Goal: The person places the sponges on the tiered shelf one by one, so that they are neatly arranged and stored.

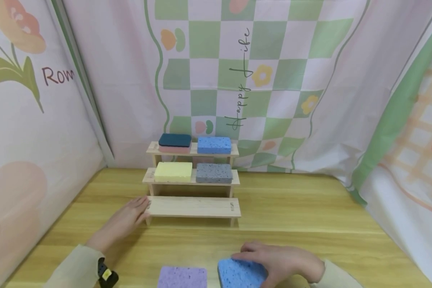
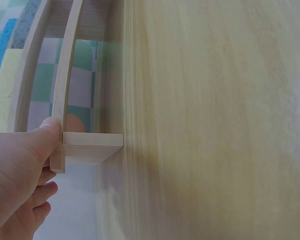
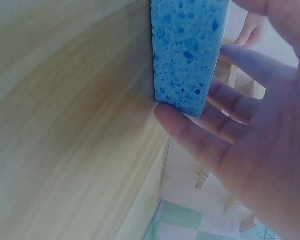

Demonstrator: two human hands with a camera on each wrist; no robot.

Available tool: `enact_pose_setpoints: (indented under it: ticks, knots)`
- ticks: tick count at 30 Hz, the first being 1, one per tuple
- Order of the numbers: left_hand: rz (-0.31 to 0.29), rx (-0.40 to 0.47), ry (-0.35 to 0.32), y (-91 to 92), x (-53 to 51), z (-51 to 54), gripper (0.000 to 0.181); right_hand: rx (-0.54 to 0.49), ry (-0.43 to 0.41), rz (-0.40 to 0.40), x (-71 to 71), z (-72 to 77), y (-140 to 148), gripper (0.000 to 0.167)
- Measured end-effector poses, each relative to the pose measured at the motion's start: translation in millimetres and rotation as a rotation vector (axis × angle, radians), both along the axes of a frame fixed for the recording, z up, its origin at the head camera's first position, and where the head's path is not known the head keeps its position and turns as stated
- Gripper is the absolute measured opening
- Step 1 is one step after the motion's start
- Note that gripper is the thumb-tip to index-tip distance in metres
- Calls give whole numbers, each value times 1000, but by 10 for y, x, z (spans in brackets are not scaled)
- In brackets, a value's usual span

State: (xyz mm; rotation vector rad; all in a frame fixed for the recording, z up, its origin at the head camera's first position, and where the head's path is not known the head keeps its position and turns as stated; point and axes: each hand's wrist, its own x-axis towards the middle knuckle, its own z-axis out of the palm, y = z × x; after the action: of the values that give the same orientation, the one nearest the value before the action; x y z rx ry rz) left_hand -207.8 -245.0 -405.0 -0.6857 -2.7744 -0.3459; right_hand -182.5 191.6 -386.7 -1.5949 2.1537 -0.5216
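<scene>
At the left end of the lowest step of a three-tier wooden display rack (image 1: pixel 194 207), my left hand (image 1: pixel 127 218) grips the board. The left wrist view has the thumb (image 2: pixel 50 131) on the board's edge and the other fingers curled behind it. My right hand (image 1: pixel 282 261) holds a blue sponge (image 1: pixel 235 274) by its edges near the front of the table; in the right wrist view the sponge (image 3: pixel 185 55) lies flat against the tabletop, fingers around its far side and end. Left of it lies a purple sponge (image 1: pixel 183 278), cut off by the frame's lower edge.
On the rack's top step sit a dark-topped pink sponge (image 1: pixel 175 143) and another blue sponge (image 1: pixel 214 145). The middle step bears a yellow sponge (image 1: pixel 173 171) and a grey sponge (image 1: pixel 214 173). Printed curtains (image 1: pixel 126 80) enclose the wooden table (image 1: pixel 295 208) at the back and sides.
</scene>
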Motion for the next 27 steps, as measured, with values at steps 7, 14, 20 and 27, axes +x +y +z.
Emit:
enact_pose_setpoints:
  ticks: [7, 14, 20, 27]
  knots:
    - [2, 2, 9, 4, -7, -3, 46, -36, 3, -5, -8, 5, -6, 74]
    - [9, 4, -1, 10, -1, 2, 45, -40, 28, -19, 4, 13, -3, 68]
    - [9, 3, -5, 15, 8, 12, 45, -23, 36, -60, 23, 49, -4, 69]
    - [1, 2, 5, 18, 16, 14, 44, -14, 66, -82, 21, 93, -16, 73]
